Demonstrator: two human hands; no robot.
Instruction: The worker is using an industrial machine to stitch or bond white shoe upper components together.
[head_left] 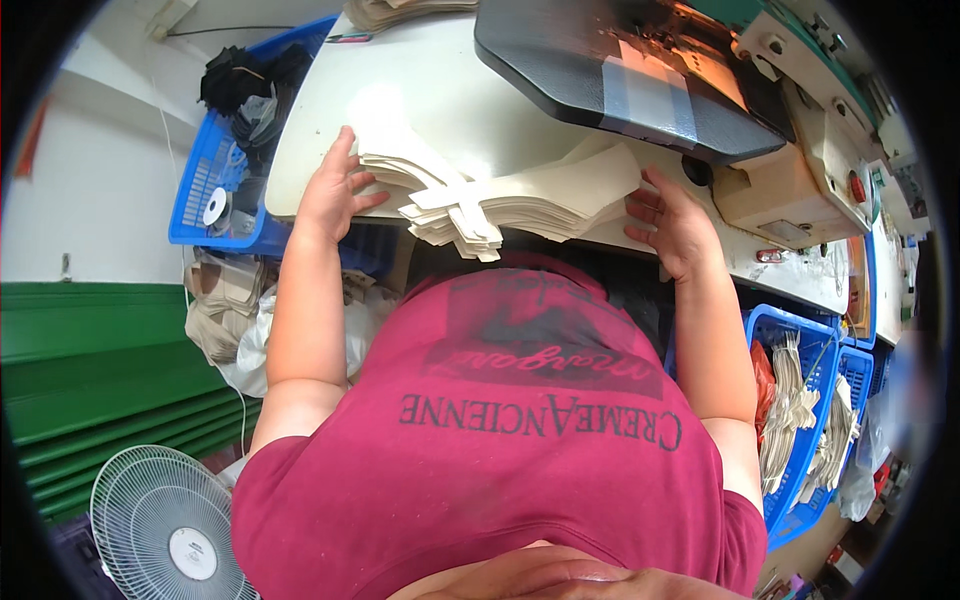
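1. A blue basket (195, 185) of dark bundles (235, 80) stands against the left edge of the white table (440, 80).
2. The person's left hand (330, 195) hangs at the table's left front, fingers spread, clamped on nothing, just beside the cream stack (560, 190); contact cannot be told.
3. The stack lies at the table's front edge, two piles of flat pieces crossing at their narrow ends. Each piece looks light, thin and bendy, likely cloth; loose layers would probably slide askew. A firm pinch through all layers at the crossing, or under both broad ends, should suit.
4. A black machine bed (560, 60) sits toward the table's back right.
5. The right hand (680, 225), fingers apart and gripping nothing, is at the table's front, beside the stack's right end; whether it touches is unclear.
6. Blue crates (818, 425) stand below the table's right end.
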